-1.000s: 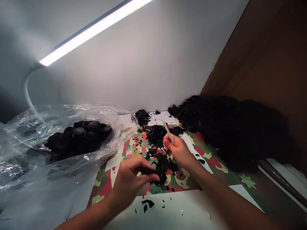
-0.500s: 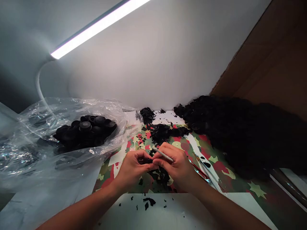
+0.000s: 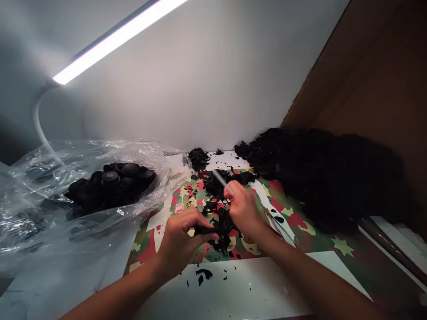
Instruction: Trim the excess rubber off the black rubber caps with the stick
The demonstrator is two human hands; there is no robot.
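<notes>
As left hand (image 3: 182, 235) clamped a black piece (image 3: 202, 230), right hand (image 3: 242, 207) a tool (image 3: 220, 178), twelve-o'clock scraps (image 3: 212, 187) suggested progress, though nine-o'clock caps (image 3: 110, 178) apparently remained.

A small black piece (image 3: 203, 230) sits in the left hand (image 3: 182, 238); a pale stick (image 3: 219, 178) (a bit blurry) slants from the right hand (image 3: 245, 210).

A bar lamp (image 3: 120, 38) on a curved stem (image 3: 36, 111) glows against a plain pale wall (image 3: 216, 89). Brown cardboard (image 3: 373, 75) leans in shadow at the right. The tabletop (image 3: 333, 262) below shows patterned covering in red, green and tan.
</notes>
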